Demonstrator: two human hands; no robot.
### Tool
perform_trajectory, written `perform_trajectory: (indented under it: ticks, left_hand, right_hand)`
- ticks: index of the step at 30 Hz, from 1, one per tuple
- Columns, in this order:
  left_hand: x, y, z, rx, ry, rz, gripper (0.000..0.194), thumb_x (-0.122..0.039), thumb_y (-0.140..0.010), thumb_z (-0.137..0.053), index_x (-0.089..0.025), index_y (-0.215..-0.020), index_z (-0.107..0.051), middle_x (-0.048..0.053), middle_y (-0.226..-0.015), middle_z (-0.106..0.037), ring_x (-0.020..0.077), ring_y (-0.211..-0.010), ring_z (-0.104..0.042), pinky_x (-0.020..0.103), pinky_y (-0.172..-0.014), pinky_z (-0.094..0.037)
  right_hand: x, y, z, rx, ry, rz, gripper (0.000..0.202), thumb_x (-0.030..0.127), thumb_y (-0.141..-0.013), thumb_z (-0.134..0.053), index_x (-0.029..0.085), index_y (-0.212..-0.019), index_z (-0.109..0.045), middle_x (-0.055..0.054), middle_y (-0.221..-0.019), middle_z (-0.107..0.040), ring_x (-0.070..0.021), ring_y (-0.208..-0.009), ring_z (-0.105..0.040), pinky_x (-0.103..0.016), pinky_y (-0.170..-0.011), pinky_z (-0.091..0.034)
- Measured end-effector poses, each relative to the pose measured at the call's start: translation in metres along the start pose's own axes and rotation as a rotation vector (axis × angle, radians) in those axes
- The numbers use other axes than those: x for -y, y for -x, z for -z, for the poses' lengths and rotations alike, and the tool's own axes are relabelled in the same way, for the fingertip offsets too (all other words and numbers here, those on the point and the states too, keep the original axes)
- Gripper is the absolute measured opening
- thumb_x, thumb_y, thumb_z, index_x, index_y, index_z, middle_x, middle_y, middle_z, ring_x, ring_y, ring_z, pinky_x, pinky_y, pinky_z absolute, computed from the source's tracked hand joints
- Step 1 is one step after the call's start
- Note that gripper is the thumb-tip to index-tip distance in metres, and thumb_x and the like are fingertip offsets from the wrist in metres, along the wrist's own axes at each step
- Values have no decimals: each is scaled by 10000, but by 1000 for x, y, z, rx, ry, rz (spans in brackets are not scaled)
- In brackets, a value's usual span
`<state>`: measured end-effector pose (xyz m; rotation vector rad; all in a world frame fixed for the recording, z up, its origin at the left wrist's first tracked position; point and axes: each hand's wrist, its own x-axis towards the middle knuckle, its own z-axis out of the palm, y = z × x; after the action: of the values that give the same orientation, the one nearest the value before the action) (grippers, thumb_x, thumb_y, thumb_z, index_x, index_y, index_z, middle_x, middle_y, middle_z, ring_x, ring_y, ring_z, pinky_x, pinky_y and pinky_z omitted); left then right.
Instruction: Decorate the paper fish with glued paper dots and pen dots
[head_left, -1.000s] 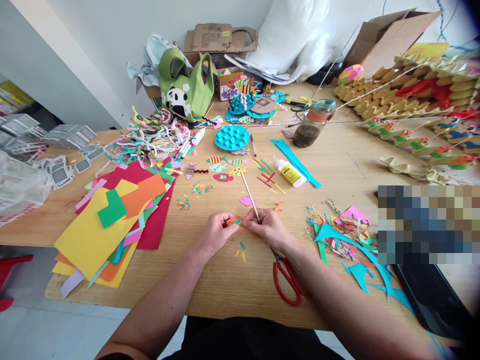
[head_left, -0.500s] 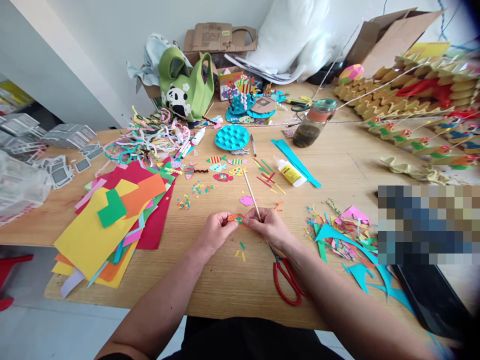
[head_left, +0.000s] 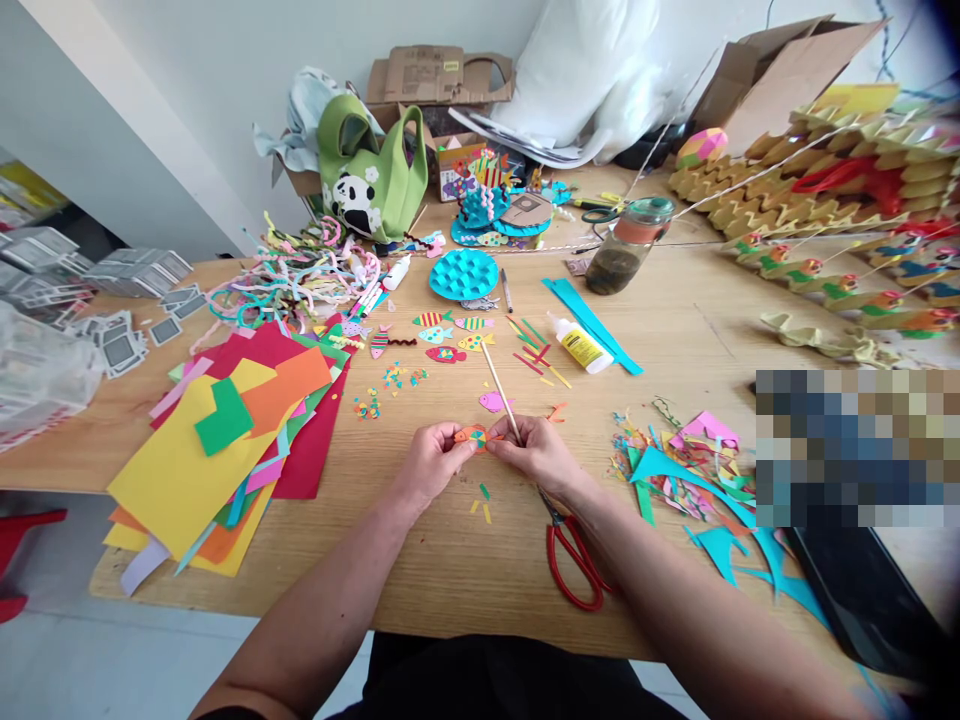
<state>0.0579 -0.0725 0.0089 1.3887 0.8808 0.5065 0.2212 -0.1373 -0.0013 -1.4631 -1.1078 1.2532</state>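
Observation:
A small orange paper fish with green and yellow pieces on it is held between my two hands. My left hand pinches its left end. The fingertips of my right hand are closed on its right end, and a thin wooden stick also rests in that hand, pointing up and left. Just beyond lies a pink paper fish. Small green and yellow strips lie below the hands. Red-handled scissors lie partly under my right forearm.
Several decorated paper fish lie ahead, near a glue bottle and a blue bumpy disc. Coloured paper sheets are stacked left. Paper scraps and a black phone are at right. A jar stands farther back.
The fingers of my right hand have shifted slightly toward the fish's right end, showing more of the fish. The stick's upper tip has moved slightly left.

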Motion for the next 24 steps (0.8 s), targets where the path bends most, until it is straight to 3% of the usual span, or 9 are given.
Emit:
perform_trajectory:
  ticks: [14, 24]
  left_hand:
    - [-3, 1, -2, -3, 11, -6, 310, -437, -702, -656, -184, -608, -505, -73, -486, -404, 72, -449, -325, 215, -454, -242]
    - [-1, 1, 0, 13, -3, -3, 307, -438, -710, -657, -180, -622, -515, -67, -482, -424, 75, -446, -349, 216, -460, -252]
  right_hand:
    - [4, 0, 0, 12, -45, -2, 435, 565, -660, -707, 144, -749, -641, 40, -558, -482, -73, -500, -313, -233, -458, -214]
    - [4, 1, -1, 1, -9, 18, 414, 557, -708, -685, 147, -747, -640, 36, -561, -469, -74, -500, -304, -229, -450, -216]
